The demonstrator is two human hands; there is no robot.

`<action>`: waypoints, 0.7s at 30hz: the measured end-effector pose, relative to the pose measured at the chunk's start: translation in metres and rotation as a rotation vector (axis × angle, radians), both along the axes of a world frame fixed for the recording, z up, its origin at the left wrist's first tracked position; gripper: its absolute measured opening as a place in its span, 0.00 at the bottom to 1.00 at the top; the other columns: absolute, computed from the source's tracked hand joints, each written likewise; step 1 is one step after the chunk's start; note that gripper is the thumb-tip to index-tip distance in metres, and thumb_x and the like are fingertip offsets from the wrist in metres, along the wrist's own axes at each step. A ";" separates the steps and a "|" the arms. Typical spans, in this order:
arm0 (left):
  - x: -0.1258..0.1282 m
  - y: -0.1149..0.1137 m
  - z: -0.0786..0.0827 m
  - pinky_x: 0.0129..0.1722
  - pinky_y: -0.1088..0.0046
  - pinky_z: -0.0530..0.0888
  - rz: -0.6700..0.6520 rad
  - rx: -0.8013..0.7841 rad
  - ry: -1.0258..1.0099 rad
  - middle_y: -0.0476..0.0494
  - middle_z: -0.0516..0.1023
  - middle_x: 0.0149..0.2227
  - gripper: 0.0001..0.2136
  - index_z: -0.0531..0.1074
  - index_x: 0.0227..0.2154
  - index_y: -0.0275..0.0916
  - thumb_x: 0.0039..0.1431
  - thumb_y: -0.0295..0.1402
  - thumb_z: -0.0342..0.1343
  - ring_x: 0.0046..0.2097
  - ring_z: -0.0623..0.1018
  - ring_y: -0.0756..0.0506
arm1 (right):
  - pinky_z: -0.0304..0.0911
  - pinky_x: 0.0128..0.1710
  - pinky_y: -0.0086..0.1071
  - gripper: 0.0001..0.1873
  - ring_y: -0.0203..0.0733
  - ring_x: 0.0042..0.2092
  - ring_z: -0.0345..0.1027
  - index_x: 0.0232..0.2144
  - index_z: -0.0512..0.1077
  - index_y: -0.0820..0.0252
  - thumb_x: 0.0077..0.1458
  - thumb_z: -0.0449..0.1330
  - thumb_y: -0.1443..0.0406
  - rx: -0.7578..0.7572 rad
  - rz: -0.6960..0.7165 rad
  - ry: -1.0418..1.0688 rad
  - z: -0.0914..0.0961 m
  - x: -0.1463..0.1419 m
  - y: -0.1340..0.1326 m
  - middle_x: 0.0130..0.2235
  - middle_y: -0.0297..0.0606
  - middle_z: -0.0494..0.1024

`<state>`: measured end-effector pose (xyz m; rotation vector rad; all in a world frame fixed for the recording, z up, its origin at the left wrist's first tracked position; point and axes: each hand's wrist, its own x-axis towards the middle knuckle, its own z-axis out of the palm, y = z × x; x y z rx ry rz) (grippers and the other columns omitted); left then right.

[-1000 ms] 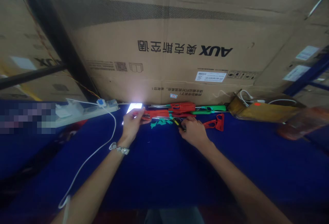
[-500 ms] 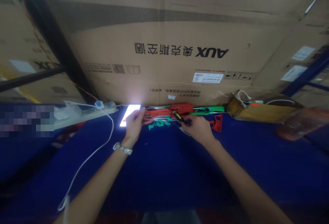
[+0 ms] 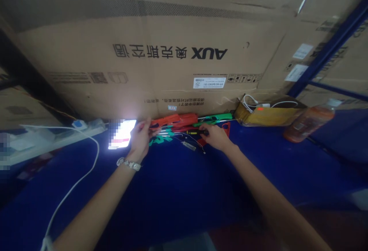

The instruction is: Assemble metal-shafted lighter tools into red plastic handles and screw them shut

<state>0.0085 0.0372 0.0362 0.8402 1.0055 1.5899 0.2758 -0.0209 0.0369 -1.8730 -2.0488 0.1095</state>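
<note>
My left hand (image 3: 140,137) is closed on a red long-necked lighter (image 3: 165,121), beside a brightly lit phone (image 3: 122,134). In the fingers of my right hand (image 3: 216,137) is a small yellow-and-black screwdriver (image 3: 193,132), its thin shaft towards the left. Behind and between the hands lie another red lighter (image 3: 188,119) and a green lighter (image 3: 220,117). Several green plastic pieces (image 3: 161,139) lie close to my left fingers. A slim metallic part (image 3: 188,146) with a thin wire is on the blue surface. A red trigger-shaped piece (image 3: 225,128) shows behind my right hand.
A large cardboard box (image 3: 172,28) stands along the back of the blue table (image 3: 172,189). At right are a yellow box (image 3: 258,117) with white cables and a bottle of reddish liquid (image 3: 310,122). A power strip (image 3: 94,126) and white cable (image 3: 83,180) lie at left.
The view has swung to the right. The screwdriver, tilted before, now lies nearly level in my right hand. My left hand still has the red lighter, and the metallic part shows more fully.
</note>
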 end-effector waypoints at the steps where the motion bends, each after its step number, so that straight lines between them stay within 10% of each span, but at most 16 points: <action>1: 0.000 0.000 -0.001 0.32 0.73 0.82 0.002 -0.009 0.009 0.51 0.77 0.26 0.16 0.73 0.26 0.34 0.44 0.40 0.71 0.26 0.79 0.51 | 0.65 0.45 0.36 0.13 0.45 0.47 0.76 0.45 0.75 0.55 0.57 0.61 0.68 -0.008 0.010 -0.012 -0.003 0.002 -0.001 0.45 0.37 0.82; 7: -0.016 0.001 -0.002 0.29 0.73 0.82 -0.024 0.042 0.074 0.48 0.80 0.27 0.17 0.74 0.27 0.34 0.43 0.43 0.71 0.25 0.80 0.50 | 0.62 0.52 0.44 0.11 0.51 0.51 0.69 0.42 0.76 0.58 0.56 0.60 0.67 0.088 0.059 -0.079 0.002 -0.010 -0.005 0.45 0.43 0.78; 14: -0.060 -0.009 -0.012 0.24 0.72 0.80 0.029 0.065 0.154 0.49 0.79 0.25 0.19 0.73 0.30 0.35 0.47 0.47 0.68 0.23 0.79 0.48 | 0.61 0.54 0.43 0.13 0.52 0.53 0.63 0.45 0.77 0.59 0.59 0.61 0.63 0.070 0.366 -0.201 0.015 -0.087 0.023 0.47 0.47 0.73; 21: -0.087 -0.019 0.000 0.19 0.76 0.77 -0.239 -0.116 0.233 0.47 0.77 0.21 0.13 0.72 0.29 0.34 0.54 0.40 0.65 0.19 0.77 0.49 | 0.60 0.54 0.46 0.11 0.54 0.53 0.65 0.42 0.79 0.58 0.58 0.61 0.63 -0.004 0.417 -0.326 0.016 -0.130 0.062 0.47 0.49 0.75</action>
